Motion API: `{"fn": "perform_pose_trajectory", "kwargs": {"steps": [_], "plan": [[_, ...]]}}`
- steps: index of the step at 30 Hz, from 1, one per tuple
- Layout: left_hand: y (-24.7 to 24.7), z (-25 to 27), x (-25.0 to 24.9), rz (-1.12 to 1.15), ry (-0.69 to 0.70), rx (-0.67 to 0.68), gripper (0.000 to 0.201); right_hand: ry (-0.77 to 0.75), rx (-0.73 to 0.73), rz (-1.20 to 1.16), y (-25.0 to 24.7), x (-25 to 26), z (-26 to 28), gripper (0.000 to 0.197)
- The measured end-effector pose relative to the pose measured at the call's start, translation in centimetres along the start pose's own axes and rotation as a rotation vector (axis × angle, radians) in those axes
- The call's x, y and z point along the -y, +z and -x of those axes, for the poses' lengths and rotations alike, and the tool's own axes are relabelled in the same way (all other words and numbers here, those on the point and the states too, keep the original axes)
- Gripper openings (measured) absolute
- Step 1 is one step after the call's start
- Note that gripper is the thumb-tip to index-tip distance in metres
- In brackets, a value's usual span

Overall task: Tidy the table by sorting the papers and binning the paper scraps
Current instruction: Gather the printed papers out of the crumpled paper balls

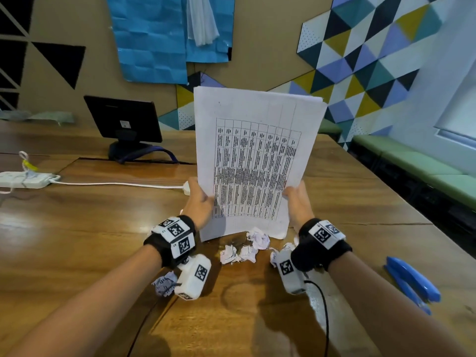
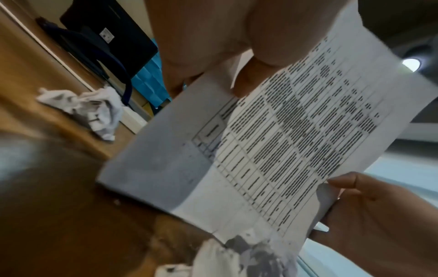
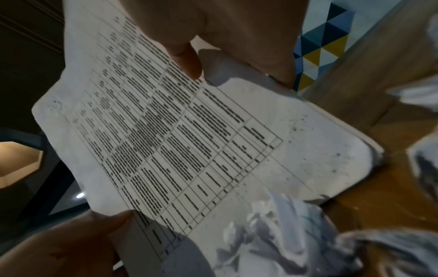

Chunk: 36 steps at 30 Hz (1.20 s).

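Observation:
A stack of white papers point(image 1: 255, 161) printed with a table stands upright, its bottom edge on the wooden table point(image 1: 77, 240). My left hand point(image 1: 199, 202) grips the stack's left edge and my right hand point(image 1: 296, 199) grips its right edge, thumbs on the printed front. The wrist views show the same stack of papers point(image 2: 272, 150) point(image 3: 177, 140) pinched at both sides. Several crumpled paper scraps point(image 1: 244, 249) lie on the table just in front of the stack, and another scrap point(image 1: 164, 283) lies under my left wrist.
A blue stapler point(image 1: 412, 282) lies at the right near the table edge. A black monitor point(image 1: 123, 122) stands at the back left, with a white power strip point(image 1: 23, 179) and its cable across the table. Green benches point(image 1: 425, 171) run along the right wall.

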<state>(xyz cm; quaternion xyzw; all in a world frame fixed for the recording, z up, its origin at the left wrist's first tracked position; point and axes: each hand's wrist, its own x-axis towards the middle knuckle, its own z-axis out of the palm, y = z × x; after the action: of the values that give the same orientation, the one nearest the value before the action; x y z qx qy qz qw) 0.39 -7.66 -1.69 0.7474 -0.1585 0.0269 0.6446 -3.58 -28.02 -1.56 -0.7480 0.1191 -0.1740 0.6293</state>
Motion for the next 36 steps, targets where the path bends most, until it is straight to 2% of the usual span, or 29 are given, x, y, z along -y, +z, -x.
{"fn": "perform_pose_trajectory", "kwargs": {"steps": [3,7,11,14,20,24,29,33,36], "plan": [[-0.4,-0.1,-0.6,0.009,-0.026,0.018,0.042,-0.012,0.016,-0.031,-0.3,0.4,-0.1,0.031],[-1.1,-1.7,-3.8,0.015,0.024,-0.036,0.039,-0.120,-0.045,-0.089,-0.4,3.2,-1.5,0.037],[-1.5,-2.9,-5.9,0.038,0.093,-0.062,0.028,-0.176,-0.138,-0.135,-0.3,5.6,-2.4,0.024],[-1.3,-2.6,-5.8,0.056,0.116,-0.082,0.029,-0.195,-0.151,-0.142,-0.3,5.7,-2.3,0.025],[-0.6,-1.6,-4.1,0.001,0.067,-0.064,0.028,-0.108,-0.073,-0.097,0.0,3.3,-1.5,0.032],[-0.8,-1.9,-4.7,0.027,0.082,-0.075,0.030,-0.125,-0.085,-0.131,0.0,4.3,-1.8,0.032],[-0.5,-0.9,-3.1,0.107,0.025,-0.071,0.029,-0.091,-0.070,-0.034,-0.2,2.1,-1.2,0.029],[-1.4,-2.1,-4.2,0.093,0.097,-0.064,0.023,-0.095,-0.067,-0.067,-0.7,3.5,-1.8,0.038],[-2.0,-3.1,-6.1,0.061,0.184,-0.085,0.020,-0.173,-0.088,-0.075,-1.2,5.7,-2.6,0.037]]}}
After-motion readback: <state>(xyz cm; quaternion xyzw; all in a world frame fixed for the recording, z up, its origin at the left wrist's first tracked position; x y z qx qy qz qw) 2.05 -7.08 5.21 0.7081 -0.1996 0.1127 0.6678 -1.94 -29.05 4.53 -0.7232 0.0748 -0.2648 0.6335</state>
